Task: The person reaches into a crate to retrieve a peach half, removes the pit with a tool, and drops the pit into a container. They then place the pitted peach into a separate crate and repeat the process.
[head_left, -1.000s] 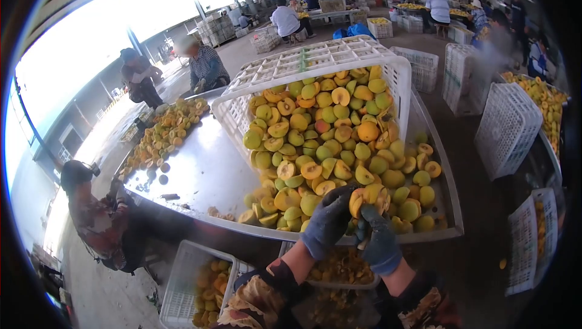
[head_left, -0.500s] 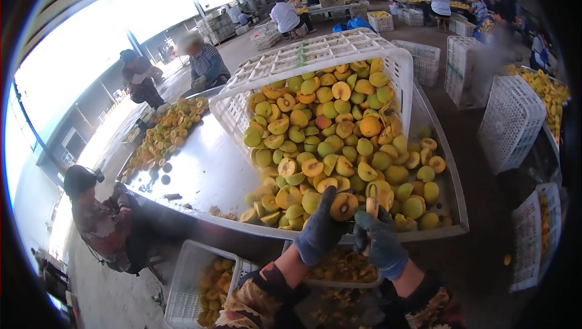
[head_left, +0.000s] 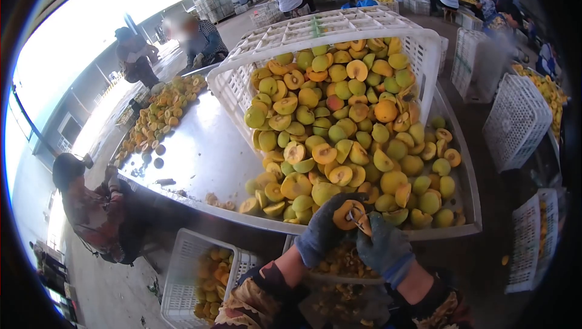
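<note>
My left hand (head_left: 323, 232), in a dark blue glove, is closed round a halved fruit (head_left: 347, 214) with its cut orange face up. My right hand (head_left: 385, 245), gloved alike, grips a small metal tool (head_left: 364, 223) whose tip touches the cut face; the tool's handle is hidden in the fingers. Just beyond both hands, a heap of halved yellow-green fruit (head_left: 339, 124) spills from a tipped white crate (head_left: 429, 56) onto the metal table (head_left: 209, 206).
Below the table are a white crate of fruit halves (head_left: 173, 286) at left and a bin of scraps (head_left: 345, 262) under my hands. A seated person (head_left: 91, 208) is at left; two people sit beyond the far table edge. More crates (head_left: 518, 120) stand at right.
The tool in my right hand has come over to the cut face of the fruit in my left hand. The view has shifted slightly, so the heap and crate appear a little displaced.
</note>
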Action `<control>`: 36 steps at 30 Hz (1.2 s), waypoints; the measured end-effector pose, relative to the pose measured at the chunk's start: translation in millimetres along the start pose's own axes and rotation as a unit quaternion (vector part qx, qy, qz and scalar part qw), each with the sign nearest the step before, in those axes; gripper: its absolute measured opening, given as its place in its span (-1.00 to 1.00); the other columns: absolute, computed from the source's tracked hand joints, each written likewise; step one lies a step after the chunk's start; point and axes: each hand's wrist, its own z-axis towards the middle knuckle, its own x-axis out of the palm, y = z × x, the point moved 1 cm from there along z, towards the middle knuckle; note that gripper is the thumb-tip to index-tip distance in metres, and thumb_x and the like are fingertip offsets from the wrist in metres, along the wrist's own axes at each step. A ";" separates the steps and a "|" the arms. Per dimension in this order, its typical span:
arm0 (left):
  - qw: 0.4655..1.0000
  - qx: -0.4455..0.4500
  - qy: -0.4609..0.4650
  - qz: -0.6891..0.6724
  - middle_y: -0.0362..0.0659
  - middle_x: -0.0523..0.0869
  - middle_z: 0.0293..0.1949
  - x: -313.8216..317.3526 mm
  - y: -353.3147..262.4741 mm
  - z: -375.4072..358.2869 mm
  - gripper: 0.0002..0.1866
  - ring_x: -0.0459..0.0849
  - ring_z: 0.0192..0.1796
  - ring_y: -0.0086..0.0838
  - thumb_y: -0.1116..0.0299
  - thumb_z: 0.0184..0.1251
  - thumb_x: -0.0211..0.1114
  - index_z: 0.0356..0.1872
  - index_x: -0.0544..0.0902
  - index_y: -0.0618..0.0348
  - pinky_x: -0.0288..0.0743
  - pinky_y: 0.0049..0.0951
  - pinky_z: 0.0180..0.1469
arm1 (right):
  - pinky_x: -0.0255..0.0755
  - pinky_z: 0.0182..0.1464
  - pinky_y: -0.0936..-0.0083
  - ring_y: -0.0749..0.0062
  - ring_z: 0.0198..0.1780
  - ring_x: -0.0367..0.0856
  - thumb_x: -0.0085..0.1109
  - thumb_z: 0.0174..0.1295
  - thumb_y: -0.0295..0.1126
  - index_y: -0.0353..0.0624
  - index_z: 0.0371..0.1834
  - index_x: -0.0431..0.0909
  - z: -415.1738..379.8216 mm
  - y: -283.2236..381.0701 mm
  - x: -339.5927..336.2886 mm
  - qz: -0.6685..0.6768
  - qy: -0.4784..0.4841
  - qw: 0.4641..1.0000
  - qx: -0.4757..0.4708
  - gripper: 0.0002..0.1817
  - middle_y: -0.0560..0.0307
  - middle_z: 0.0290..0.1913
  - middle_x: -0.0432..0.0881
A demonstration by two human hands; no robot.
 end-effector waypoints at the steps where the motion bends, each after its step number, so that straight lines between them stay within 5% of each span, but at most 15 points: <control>1: 1.000 -0.005 0.001 -0.014 -0.07 0.72 0.03 0.7 0.6 1.1 -0.51 0.70 0.02 -0.33 0.47 0.16 0.45 0.17 0.58 0.21 0.55 -0.33 0.11 | 0.54 -0.22 0.01 -0.29 -0.24 0.65 0.20 0.24 -0.29 -0.19 -0.16 0.50 -3.5 -4.7 5.6 -0.016 -0.014 1.000 -0.010 -0.77 -0.23 -0.29 0.67; 5: 0.993 -0.012 -0.020 -0.120 -0.07 0.72 0.01 4.6 7.6 -4.0 -0.45 0.71 -0.01 -0.31 0.44 0.10 0.51 0.16 0.58 0.19 0.56 -0.34 0.09 | 0.56 -0.25 0.09 -0.23 -0.28 0.67 0.24 0.24 -0.33 -0.20 -0.14 0.50 -4.9 -2.0 5.7 -0.003 -0.052 0.998 -0.023 -0.77 -0.20 -0.31 0.67; 8: 0.982 -0.006 -0.058 -0.179 -0.06 0.71 0.00 6.4 5.1 -13.1 -0.43 0.70 0.02 -0.30 0.42 0.08 0.52 0.17 0.55 0.19 0.55 -0.33 0.10 | 0.61 -0.21 0.23 -0.10 -0.25 0.72 0.29 0.24 -0.40 -0.21 -0.07 0.55 3.1 1.7 2.9 0.166 -0.121 0.978 -0.040 -0.76 -0.16 -0.28 0.70; 11: 1.000 0.018 -0.022 0.009 -0.05 0.70 -0.01 20.6 40.5 -10.5 -0.40 0.69 0.05 -0.29 0.45 0.02 0.55 0.16 0.54 0.18 0.53 -0.31 0.11 | 0.59 -0.21 0.21 -0.05 -0.23 0.71 0.24 0.28 -0.41 -0.22 -0.01 0.56 10.8 3.3 -0.9 0.204 -0.127 0.965 -0.110 -0.75 -0.10 -0.22 0.70; 14: 0.999 0.021 -0.036 -0.035 0.04 0.65 0.02 19.2 26.4 -16.2 -0.40 0.65 0.09 -0.10 0.49 0.06 0.49 0.19 0.50 0.24 0.53 -0.28 0.13 | 0.61 -0.09 0.36 0.10 -0.10 0.76 0.29 0.25 -0.45 -0.19 0.01 0.61 8.7 0.0 -2.7 0.181 -0.074 0.977 -0.083 -0.73 -0.06 -0.12 0.74; 20: 0.997 -0.022 0.021 -0.074 0.00 0.67 0.03 14.9 -0.2 -12.7 -0.43 0.66 0.08 -0.14 0.38 0.13 0.48 0.18 0.50 0.22 0.51 -0.25 0.13 | 0.62 -0.16 0.32 0.06 -0.19 0.75 0.29 0.22 -0.46 -0.16 -0.10 0.63 8.1 -3.6 -2.7 0.116 -0.099 0.977 -0.151 -0.80 -0.04 -0.19 0.74; 23: 0.973 -0.058 -0.001 -0.221 -0.04 0.68 0.04 17.9 4.1 -12.6 -0.48 0.67 0.09 -0.25 0.36 0.22 0.43 0.19 0.49 0.22 0.53 -0.30 0.13 | 0.60 -0.26 0.24 0.00 -0.30 0.73 0.32 0.18 -0.41 -0.17 -0.17 0.62 1.6 4.1 -7.1 0.066 -0.073 0.984 -0.147 -0.82 -0.06 -0.27 0.73; 26: 0.962 -0.027 -0.062 -0.266 -0.06 0.65 0.10 7.4 4.3 -8.5 -0.41 0.64 0.11 -0.43 0.41 0.22 0.49 0.23 0.42 0.30 0.56 -0.37 0.16 | 0.57 -0.33 0.16 -0.05 -0.36 0.70 0.34 0.16 -0.32 -0.16 -0.23 0.61 -3.4 7.9 -6.9 0.140 0.004 0.987 -0.076 -0.80 -0.09 -0.35 0.70; 29: 0.966 -0.044 -0.105 -0.230 -0.08 0.65 0.07 -0.5 8.2 -10.4 -0.38 0.64 0.11 -0.41 0.43 0.20 0.50 0.24 0.40 0.29 0.56 -0.38 0.16 | 0.56 -0.33 0.14 -0.10 -0.34 0.69 0.31 0.18 -0.27 -0.16 -0.20 0.57 -5.1 0.7 -3.2 -0.012 0.067 0.998 -0.012 -0.76 -0.13 -0.35 0.68; 32: 0.960 -0.043 -0.106 -0.254 -0.07 0.68 0.04 -2.3 -1.9 -9.0 -0.56 0.67 0.08 -0.40 0.39 0.33 0.34 0.18 0.48 0.29 0.56 -0.38 0.13 | 0.55 -0.30 0.10 -0.13 -0.33 0.68 0.26 0.19 -0.26 -0.15 -0.10 0.52 -10.9 -16.5 14.2 -0.109 -0.093 0.983 -0.111 -0.71 -0.15 -0.35 0.66; 34: 0.971 -0.040 -0.092 -0.215 -0.06 0.69 0.08 -0.6 -5.8 -7.9 -0.65 0.67 0.06 -0.43 0.27 0.59 0.04 0.19 0.52 0.31 0.56 -0.42 0.15 | 0.55 -0.30 0.11 -0.11 -0.33 0.68 0.25 0.19 -0.30 -0.20 -0.03 0.48 -5.9 -14.3 9.5 -0.078 -0.048 0.992 -0.085 -0.66 -0.18 -0.27 0.64; 36: 0.995 -0.011 -0.045 -0.088 -0.07 0.70 0.05 3.5 19.6 -5.5 -0.61 0.68 0.03 -0.43 0.22 0.61 0.00 0.17 0.53 0.33 0.56 -0.43 0.14 | 0.54 -0.28 0.11 -0.10 -0.31 0.67 0.24 0.18 -0.33 -0.24 0.02 0.46 -4.3 -10.4 7.3 -0.070 -0.036 0.994 -0.074 -0.62 -0.18 -0.24 0.63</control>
